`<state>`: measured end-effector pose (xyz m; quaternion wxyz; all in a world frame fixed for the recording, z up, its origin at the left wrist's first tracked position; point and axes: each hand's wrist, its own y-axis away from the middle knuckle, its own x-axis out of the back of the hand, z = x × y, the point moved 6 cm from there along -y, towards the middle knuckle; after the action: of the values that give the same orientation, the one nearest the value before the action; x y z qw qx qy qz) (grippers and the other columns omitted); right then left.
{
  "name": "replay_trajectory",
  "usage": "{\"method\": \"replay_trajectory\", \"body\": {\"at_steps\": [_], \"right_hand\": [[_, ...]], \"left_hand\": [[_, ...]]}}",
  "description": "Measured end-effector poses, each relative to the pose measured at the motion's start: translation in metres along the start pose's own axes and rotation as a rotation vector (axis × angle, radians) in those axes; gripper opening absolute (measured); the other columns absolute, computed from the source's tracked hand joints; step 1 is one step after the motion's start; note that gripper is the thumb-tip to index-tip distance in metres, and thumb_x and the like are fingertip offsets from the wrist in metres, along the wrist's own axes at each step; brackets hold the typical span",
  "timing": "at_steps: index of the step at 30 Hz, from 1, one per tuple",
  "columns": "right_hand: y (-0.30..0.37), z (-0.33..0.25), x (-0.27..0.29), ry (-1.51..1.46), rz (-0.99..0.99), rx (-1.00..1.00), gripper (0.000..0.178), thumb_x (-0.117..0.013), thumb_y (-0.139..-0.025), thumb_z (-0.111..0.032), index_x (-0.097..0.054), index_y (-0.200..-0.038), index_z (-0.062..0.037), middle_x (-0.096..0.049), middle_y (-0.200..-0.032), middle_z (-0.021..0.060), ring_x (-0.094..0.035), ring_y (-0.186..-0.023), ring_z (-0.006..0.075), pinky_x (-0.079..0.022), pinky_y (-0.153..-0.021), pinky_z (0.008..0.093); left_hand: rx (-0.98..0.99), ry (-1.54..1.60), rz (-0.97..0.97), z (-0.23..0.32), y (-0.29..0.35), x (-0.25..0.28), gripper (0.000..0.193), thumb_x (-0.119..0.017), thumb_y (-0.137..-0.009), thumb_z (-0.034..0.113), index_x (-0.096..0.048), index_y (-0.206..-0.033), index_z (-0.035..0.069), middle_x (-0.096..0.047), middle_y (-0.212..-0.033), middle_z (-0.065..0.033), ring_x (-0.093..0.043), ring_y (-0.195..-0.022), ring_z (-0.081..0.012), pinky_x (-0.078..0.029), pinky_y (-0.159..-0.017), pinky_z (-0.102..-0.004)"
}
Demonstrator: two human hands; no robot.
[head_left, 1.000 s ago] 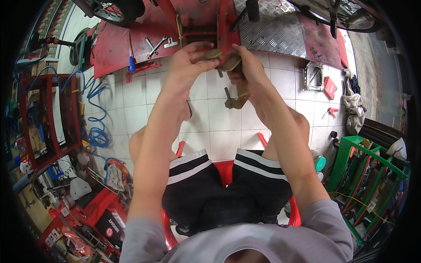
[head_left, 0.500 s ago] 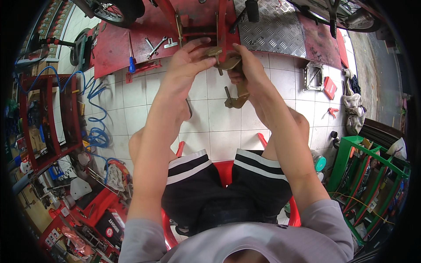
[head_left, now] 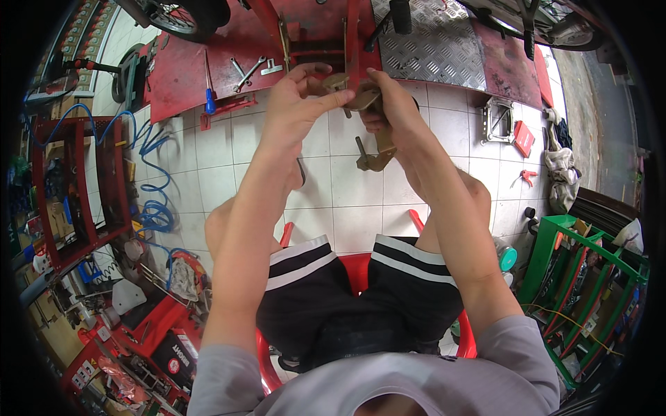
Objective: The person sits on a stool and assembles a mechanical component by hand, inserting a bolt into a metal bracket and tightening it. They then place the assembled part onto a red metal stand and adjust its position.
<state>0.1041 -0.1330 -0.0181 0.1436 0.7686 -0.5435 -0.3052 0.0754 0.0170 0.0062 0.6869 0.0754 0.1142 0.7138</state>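
A gold-brown metal bracket (head_left: 377,160) with bent plates and projecting pins is held up in front of the red lift frame (head_left: 353,41). My right hand (head_left: 397,107) is closed round its middle, with the thumb along the top edge; the lower end hangs below the wrist with one pin sticking up. At the bracket's upper left end, my left hand (head_left: 295,104) pinches the metal, thumb on the near side and fingers partly hidden behind. Whether this end is a separate piece I cannot tell.
A blue-handled screwdriver (head_left: 209,100) and wrenches (head_left: 250,75) lie on the red platform (head_left: 173,87). Blue hose (head_left: 156,215) coils on the tiles at left. A green rack (head_left: 548,260) stands at right, near a red-handled tool (head_left: 528,177). Motorcycle wheels (head_left: 184,17) rise beyond the platform.
My left thumb has slid a little to the right across the bracket's upper end. My right hand keeps its hold almost unmoved.
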Motion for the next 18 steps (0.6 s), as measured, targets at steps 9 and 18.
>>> {"method": "replay_trajectory", "body": {"at_steps": [9, 18], "right_hand": [[0.0015, -0.0003, 0.0019, -0.101, -0.033, -0.022, 0.033, -0.048, -0.094, -0.040, -0.054, -0.085, -0.0091, -0.045, -0.061, -0.0006, -0.037, -0.047, 0.0082, -0.025, -0.045, 0.0245], [0.0044, -0.0016, 0.0020, -0.116, -0.033, -0.044, 0.033, -0.049, -0.094, -0.040, -0.054, -0.083, -0.0096, -0.048, -0.062, 0.0004, -0.039, -0.048, 0.0087, -0.027, -0.044, 0.0245]], "left_hand": [[0.116, 0.216, -0.135, -0.0075, 0.0049, -0.0087, 0.027, -0.067, -0.087, 0.021, -0.068, -0.112, 0.010, -0.068, -0.102, 0.0018, -0.057, -0.098, -0.0085, -0.042, -0.087, -0.0266], [0.113, 0.209, -0.083, -0.0037, 0.0053, -0.0104, 0.028, -0.070, -0.085, 0.021, -0.068, -0.111, 0.009, -0.068, -0.100, 0.0019, -0.057, -0.096, -0.0097, -0.040, -0.087, -0.0283]]}}
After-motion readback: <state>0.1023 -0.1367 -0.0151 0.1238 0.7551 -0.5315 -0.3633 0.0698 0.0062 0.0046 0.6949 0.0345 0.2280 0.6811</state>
